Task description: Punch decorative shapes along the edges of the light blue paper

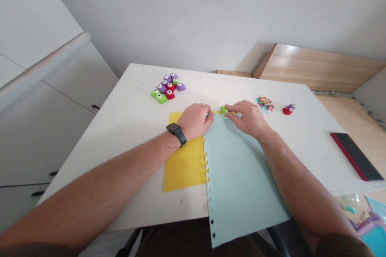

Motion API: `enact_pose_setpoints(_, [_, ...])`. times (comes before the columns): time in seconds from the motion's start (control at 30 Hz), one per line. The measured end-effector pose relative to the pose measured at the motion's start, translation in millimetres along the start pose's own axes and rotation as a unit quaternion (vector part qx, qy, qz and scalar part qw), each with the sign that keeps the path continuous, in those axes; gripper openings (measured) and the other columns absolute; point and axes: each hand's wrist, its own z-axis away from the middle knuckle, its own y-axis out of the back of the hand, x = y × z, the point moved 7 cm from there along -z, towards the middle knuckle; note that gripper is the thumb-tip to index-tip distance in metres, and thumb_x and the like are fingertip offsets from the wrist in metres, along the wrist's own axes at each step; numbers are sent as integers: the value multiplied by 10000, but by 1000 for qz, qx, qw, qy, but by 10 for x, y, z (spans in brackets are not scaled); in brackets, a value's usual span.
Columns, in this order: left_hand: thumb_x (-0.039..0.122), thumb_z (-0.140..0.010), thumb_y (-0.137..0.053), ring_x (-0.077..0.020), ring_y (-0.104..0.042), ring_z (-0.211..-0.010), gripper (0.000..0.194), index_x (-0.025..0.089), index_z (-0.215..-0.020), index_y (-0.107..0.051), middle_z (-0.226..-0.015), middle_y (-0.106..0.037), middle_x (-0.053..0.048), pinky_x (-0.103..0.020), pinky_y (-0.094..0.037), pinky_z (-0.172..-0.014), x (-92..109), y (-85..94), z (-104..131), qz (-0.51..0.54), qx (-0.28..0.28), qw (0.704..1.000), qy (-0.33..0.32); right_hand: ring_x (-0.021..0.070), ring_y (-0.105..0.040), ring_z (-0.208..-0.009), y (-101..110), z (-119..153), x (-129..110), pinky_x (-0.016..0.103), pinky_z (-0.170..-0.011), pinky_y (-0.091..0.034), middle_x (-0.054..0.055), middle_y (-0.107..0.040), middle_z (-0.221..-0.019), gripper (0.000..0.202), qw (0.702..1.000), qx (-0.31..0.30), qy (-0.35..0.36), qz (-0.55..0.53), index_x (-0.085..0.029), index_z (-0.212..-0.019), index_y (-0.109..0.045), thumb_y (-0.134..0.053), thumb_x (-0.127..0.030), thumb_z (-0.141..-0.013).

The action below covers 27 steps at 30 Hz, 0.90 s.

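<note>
A pale blue sheet of paper [241, 176] lies over a yellow sheet [183, 168] and hangs past the table's front edge. Small shaped holes run down its left edge, with more along the top. At its top left corner, my left hand [196, 120] has curled fingers closed on the paper; the thumb side faces right. My right hand [249, 118] grips a green craft punch [223, 110] with a white button between thumb and fingers, at the sheet's top edge. The punch's slot is hidden.
Several green, purple and red craft punches [165, 87] cluster at the back left of the white table [120, 128]. Right of my right hand are a pile of colourful paper cutouts [265, 103] and a red punch [288, 110] beside a purple one. A black-and-red flat object [356, 156] lies at the right edge.
</note>
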Motion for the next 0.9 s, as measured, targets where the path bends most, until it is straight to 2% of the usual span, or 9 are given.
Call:
enact_pose_setpoints(0.3, [279, -1004, -475, -266, -679, -915, 250, 180, -894, -676, -921, -734, -107, -404, -511, -851, -2, 6, 1, 3, 1, 1000, 2, 260, -707, -944, -22, 2, -14, 411, -896, -526, 87, -802, -1035, 251, 999, -18, 18, 29, -260, -1139, -811, -686, -368, -950])
enact_pose_setpoints(0.63, [279, -1001, -473, -265, -678, -903, 248, 179, -899, -676, -921, -735, -102, -398, -509, -834, 8, 11, -3, -9, 2, 1000, 1, 256, -662, -961, -61, -18, -138, 411, -912, -485, 89, -776, -1044, 255, 993, -60, 41, 95, -233, -1187, -778, -655, -290, -970])
enact_pose_setpoints(0.9, [282, -1003, -470, -263, -673, -893, 254, 180, -888, -672, -911, -732, -99, -398, -507, -821, 10, 25, 2, -6, 5, 1000, 3, 264, -654, -972, -34, -14, -162, 420, -921, -483, 100, -757, -1039, 249, 992, -62, 45, 95, -231, -1164, -783, -661, -230, -947])
